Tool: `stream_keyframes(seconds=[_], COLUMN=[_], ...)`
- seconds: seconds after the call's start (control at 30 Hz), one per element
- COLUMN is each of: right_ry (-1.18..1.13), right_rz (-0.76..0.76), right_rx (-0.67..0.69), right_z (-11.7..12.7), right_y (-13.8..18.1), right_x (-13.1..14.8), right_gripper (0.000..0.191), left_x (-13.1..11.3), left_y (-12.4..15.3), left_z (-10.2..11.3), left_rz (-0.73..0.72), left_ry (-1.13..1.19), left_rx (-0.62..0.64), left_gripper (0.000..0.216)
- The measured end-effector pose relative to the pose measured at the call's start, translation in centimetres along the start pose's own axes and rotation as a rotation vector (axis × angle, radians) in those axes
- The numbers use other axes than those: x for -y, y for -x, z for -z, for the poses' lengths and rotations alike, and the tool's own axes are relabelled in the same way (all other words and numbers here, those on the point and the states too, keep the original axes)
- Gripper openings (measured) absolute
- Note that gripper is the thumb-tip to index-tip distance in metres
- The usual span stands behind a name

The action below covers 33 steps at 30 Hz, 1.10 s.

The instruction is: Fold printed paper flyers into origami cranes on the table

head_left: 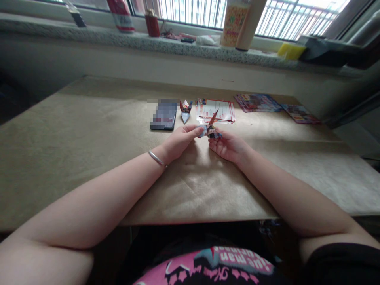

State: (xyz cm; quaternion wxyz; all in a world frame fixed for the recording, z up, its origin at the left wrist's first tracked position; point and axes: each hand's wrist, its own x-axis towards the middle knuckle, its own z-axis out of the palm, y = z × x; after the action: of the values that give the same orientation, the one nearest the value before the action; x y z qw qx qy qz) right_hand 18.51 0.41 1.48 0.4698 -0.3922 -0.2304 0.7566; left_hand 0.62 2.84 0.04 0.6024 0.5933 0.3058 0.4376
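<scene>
A folded origami crane (pixel 212 130) of printed, many-coloured paper is held between my two hands, above the middle of the table. My left hand (pixel 185 136), with a silver bangle on the wrist, pinches its pale blue-white wing between thumb and finger. On the other side, my right hand (pixel 227 145) grips the crane's patterned part with thumb and fingertips, its other fingers curled below. One reddish point of the paper sticks up between the hands. A second paper crane (pixel 185 110) sits on the table just beyond my left hand, beside a dark phone (pixel 164 116).
Printed red-and-white sheets (pixel 218 110) lie behind the held crane. Farther right are a stack of colourful cards (pixel 257 103) and a smaller pile (pixel 300 113). Bottles, a patterned cup (pixel 234 23) and a yellow item (pixel 291 51) stand on the windowsill (pixel 101 36) behind the table (pixel 74 158).
</scene>
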Motion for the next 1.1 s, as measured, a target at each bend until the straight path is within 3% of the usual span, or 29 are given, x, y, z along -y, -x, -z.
stream_keyframes(seconds=[0.23,0.4,0.57,0.7,0.9,1.1], right_ry=[-0.019,-0.040,-0.080,0.000,0.199,0.249], right_rz=[-0.027,-0.031,0.037,0.138,0.257,0.264], right_rx=[0.021,0.005,-0.048,-0.009,-0.002,0.005], right_z=[0.3,0.3,0.4,1.0,1.4,1.3], right_y=[-0.2,-0.3,-0.4,-0.9,-1.2,-1.3], right_x=[0.0,0.2,0.3,0.2,-0.3,-0.6], right_gripper=[0.034,0.044,0.043,0.032,0.027,0.027], left_x=[0.3,0.2,0.3,0.4,0.7,0.8], left_y=[-0.3,-0.2,-0.3,-0.3,0.0,0.2], left_z=[0.4,0.5,0.6,0.4,0.2,0.4], left_rz=[0.007,0.002,0.017,0.024,-0.145,-0.172], left_ry=[0.066,-0.004,-0.058,-0.063,-0.097,-0.219], left_rx=[0.133,0.124,0.081,0.094,-0.015,-0.021], left_gripper=[0.036,0.029,0.023,0.017,0.041,0.040])
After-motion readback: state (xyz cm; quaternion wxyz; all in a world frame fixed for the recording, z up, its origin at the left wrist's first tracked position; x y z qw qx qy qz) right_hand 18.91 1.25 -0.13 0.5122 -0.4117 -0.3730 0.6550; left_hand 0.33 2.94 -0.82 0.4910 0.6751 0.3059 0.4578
